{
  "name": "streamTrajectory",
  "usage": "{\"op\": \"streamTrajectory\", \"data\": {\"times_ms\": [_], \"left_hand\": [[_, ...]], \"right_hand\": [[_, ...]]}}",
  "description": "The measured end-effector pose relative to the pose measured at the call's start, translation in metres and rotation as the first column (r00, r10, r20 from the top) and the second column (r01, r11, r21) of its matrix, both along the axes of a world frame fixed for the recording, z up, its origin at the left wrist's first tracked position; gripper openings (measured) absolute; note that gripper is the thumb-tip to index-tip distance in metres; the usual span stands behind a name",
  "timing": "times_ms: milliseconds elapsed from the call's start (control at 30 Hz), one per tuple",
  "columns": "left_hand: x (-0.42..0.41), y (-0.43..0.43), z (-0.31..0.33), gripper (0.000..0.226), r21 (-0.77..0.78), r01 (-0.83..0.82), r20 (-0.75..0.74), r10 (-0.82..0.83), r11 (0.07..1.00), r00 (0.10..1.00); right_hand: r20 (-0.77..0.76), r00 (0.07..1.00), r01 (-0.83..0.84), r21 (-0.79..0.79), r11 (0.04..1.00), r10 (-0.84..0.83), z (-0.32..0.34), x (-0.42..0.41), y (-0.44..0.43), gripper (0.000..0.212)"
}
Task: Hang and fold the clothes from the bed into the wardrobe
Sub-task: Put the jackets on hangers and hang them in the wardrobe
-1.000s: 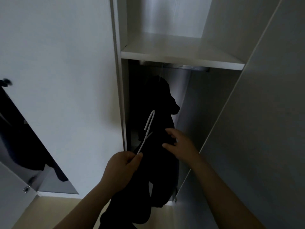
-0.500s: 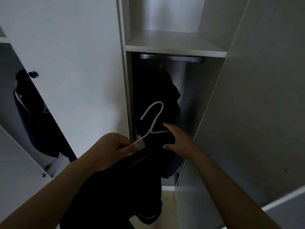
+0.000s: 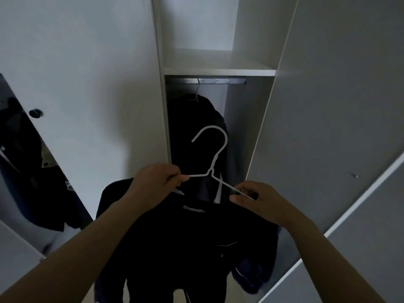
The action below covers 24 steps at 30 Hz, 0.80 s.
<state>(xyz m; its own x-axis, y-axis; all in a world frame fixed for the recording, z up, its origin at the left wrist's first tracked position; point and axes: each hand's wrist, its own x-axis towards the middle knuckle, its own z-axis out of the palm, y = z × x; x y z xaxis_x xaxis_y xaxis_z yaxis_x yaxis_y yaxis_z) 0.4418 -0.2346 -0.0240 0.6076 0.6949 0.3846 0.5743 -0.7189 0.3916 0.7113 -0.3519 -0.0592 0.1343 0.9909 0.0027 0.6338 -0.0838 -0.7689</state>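
Hanger [image 3: 211, 172] is up in front of the wardrobe [image 3: 218, 69], a hand on each end: left hand [image 3: 153, 184] pinches one shoulder wire, right hand [image 3: 260, 200] pinches the other. Garment [image 3: 196, 237] drapes below, apparently on it. One dark piece [image 3: 190, 119] already hangs from the rail [image 3: 218, 80], more clothes [image 3: 26, 171] at left. This hook isn't on the rail yet; bed out of view, so the remainder is unknown

White hanger [image 3: 215, 158]; black garment [image 3: 196, 237]; white wardrobe [image 3: 218, 68]; grey rail [image 3: 218, 80].
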Motion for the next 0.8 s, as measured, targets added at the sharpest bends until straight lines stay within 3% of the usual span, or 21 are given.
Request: {"op": "streamTrajectory", "data": {"times_ms": [233, 433, 567, 700, 800], "left_hand": [[0.025, -0.009, -0.005, 0.028, 0.007, 0.145, 0.124, -0.145, 0.989, 0.982], [0.061, -0.022, 0.006, 0.027, -0.037, 0.165, 0.137, -0.158, 0.986, 0.978], [0.088, -0.033, 0.007, 0.018, -0.076, 0.171, 0.147, -0.159, 0.982, 0.976], [0.103, -0.048, 0.000, 0.018, -0.130, 0.108, 0.213, -0.078, 0.986, 0.974], [0.107, -0.053, -0.001, 0.015, -0.163, 0.136, 0.176, -0.107, 0.977, 0.978]], "right_hand": [[-0.328, 0.945, 0.001, -0.043, 0.999, -0.015, 0.000, -0.023, -0.035, 0.043], [-0.385, 0.923, -0.029, -0.013, 0.999, 0.022, 0.014, -0.009, -0.049, 0.041], [-0.347, 0.936, 0.081, 0.041, 0.996, -0.062, 0.014, 0.007, -0.062, 0.046], [-0.443, 0.872, 0.233, -0.001, 0.973, -0.209, 0.004, 0.018, -0.077, 0.044], [-0.432, 0.859, 0.291, -0.030, 0.956, -0.275, -0.002, 0.027, -0.083, 0.045]]}}
